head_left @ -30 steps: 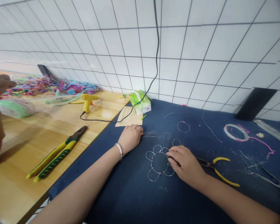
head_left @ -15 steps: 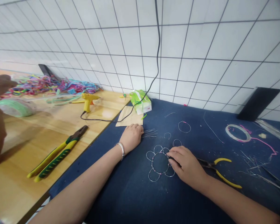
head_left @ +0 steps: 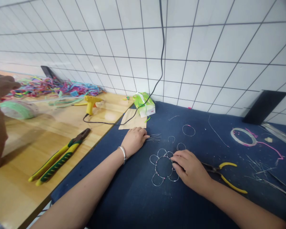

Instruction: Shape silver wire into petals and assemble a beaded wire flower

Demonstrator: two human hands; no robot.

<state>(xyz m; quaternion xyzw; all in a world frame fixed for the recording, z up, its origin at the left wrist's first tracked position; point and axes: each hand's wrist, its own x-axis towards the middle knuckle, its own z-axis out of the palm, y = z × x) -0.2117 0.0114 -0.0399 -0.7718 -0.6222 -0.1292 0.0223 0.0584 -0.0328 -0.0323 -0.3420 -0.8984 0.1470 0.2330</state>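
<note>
Desk (head_left: 124,197), blue-topped. Frame (head_left: 164,178), wire, flower-shaped, beaded: laid flat towards the desk's front edge, its right side partly covered by the right hand (head_left: 190,168). Thumb and fingers are set close together at the rim; whether wire is pinched cannot be told. Wires (head_left: 154,137), loose bundle: laid farther back, their left ends met by the left hand (head_left: 133,141), fingers curled together, grip unclear. Ring (head_left: 188,136): placed nearer the back edge. Pliers (head_left: 215,169), yellow-handled: laid just beside the right hand, partly hidden. Tissues (head_left: 139,99): set at the back left corner. Glue gun (head_left: 90,103): stood on the adjoining wooden table (head_left: 50,133).
</note>
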